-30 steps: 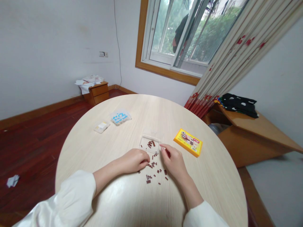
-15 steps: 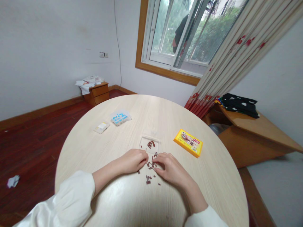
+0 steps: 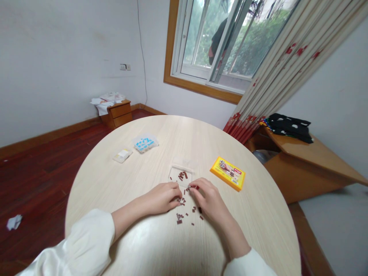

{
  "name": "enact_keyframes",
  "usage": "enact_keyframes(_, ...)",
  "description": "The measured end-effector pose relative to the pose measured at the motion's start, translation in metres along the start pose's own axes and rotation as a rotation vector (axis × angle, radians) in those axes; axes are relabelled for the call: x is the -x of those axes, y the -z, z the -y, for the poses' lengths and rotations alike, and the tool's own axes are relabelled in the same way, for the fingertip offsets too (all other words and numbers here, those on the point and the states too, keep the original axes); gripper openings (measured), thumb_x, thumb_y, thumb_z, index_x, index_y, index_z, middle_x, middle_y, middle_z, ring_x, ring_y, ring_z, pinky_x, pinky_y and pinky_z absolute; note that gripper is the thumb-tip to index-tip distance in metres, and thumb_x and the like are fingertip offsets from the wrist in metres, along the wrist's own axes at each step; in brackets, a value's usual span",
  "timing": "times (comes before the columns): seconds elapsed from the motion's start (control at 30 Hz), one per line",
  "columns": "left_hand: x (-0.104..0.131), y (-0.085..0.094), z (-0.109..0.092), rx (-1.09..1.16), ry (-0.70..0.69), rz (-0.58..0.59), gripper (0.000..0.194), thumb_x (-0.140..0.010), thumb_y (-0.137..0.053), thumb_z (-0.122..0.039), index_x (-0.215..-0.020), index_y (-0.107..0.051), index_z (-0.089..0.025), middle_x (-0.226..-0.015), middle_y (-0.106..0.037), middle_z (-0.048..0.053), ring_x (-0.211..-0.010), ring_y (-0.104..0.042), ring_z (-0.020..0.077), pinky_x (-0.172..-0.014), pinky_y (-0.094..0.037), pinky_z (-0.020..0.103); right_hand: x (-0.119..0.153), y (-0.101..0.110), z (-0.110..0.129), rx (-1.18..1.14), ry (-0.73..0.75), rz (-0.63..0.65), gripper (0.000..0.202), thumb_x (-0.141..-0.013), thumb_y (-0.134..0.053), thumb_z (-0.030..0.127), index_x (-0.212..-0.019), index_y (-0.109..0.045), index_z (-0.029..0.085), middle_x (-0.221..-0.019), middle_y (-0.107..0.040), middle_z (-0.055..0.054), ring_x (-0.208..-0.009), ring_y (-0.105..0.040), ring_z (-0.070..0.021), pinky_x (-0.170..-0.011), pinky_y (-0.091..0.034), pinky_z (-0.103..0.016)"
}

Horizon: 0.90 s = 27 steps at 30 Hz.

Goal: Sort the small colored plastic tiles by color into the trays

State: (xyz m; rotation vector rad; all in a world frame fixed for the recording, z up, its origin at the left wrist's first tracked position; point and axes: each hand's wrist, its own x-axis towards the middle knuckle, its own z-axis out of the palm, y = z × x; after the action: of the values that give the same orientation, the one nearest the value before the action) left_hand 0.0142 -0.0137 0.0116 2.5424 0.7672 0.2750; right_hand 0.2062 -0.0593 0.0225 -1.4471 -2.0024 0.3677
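Note:
Small dark-brown bricks (image 3: 179,221) lie scattered on the pale round table (image 3: 138,241), between and in front of my hands. My left hand (image 3: 165,197) rests at the left of the scatter, its fingers curled down by several bricks; whatever is in them is hidden. On the other side, my right hand (image 3: 208,197) is bent over the table, with its fingertips drawn together close to the box's near right corner. A tiny piece shows at those fingertips, too small to tell if held. Behind both hands, a clear plastic box (image 3: 170,174) stands open with several brown bricks inside.
A yellow box (image 3: 229,173) with printed pictures lies at the right. Toward the back left are a clear case of blue pieces (image 3: 146,143) and a flat clear case (image 3: 122,155). Beyond the table stand a small drawer cabinet (image 3: 120,113) and a wooden desk (image 3: 324,165).
My right hand has shifted slightly right and its fingertips have moved up toward the box. Several bricks now lie farther right, near the right thumb. My left hand has edged slightly right among the bricks.

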Motion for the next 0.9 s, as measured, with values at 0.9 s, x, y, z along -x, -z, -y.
enact_keyframes(0.9,0.002,0.001,-0.002,0.007,-0.071,-0.005,0.016,-0.088,-0.045,-0.015,-0.084,-0.061,-0.017,-0.083,-0.06,0.004,-0.074,-0.056,0.0146,-0.066,-0.041,0.023,-0.009,-0.019,-0.013,0.079,0.099,-0.511,0.034,-0.089,-0.049,0.021,-0.122,-0.054,0.02,-0.099,-0.064,-0.01,-0.091,-0.059,-0.0212,-0.078,-0.05,-0.037)
